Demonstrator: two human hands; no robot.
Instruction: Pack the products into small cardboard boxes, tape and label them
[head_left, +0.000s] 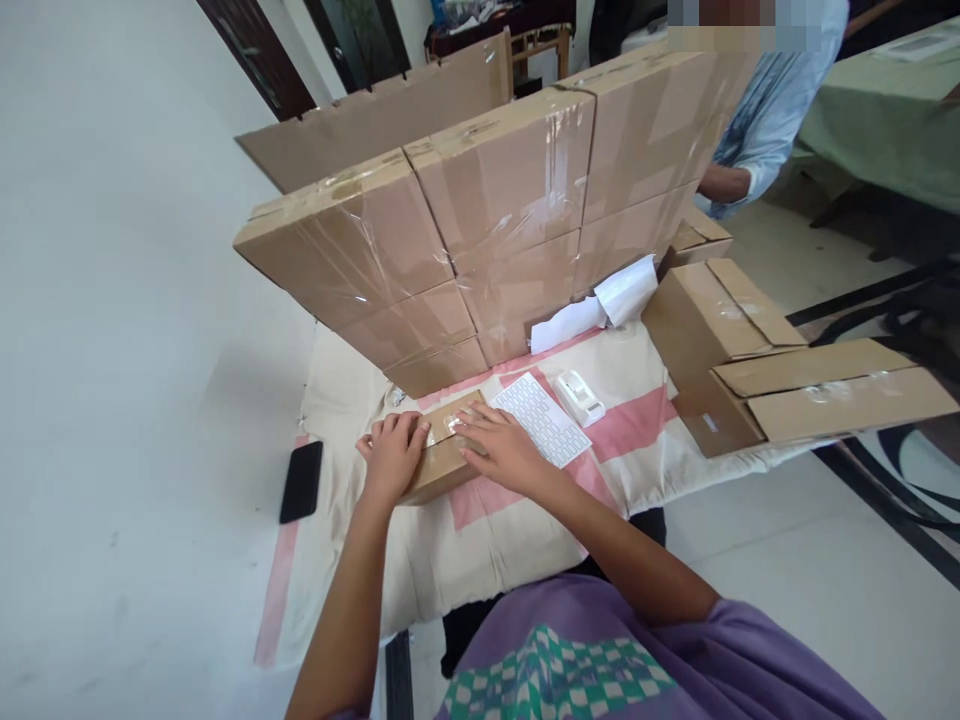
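Note:
A small brown cardboard box [435, 474] lies on the cloth-covered table in front of me, its top seam facing up. Clear tape [451, 423] glints across that seam. My left hand [393, 452] grips the box's left end, fingers bent over the top and far side. On the right end, my right hand [501, 446] lies with its fingers stretched out and apart, touching the taped top. Just right of the box are a sheet printed with a grid of small labels [541, 418] and a white tape dispenser [579, 398].
A wall of stacked, taped cartons [517, 190] stands behind the work spot. White papers [626, 290] lean at its foot. More cartons [739, 310] sit at the right edge. A black phone [301, 482] lies at left on the cloth [427, 560]. Another person's sleeve [784, 120] shows behind.

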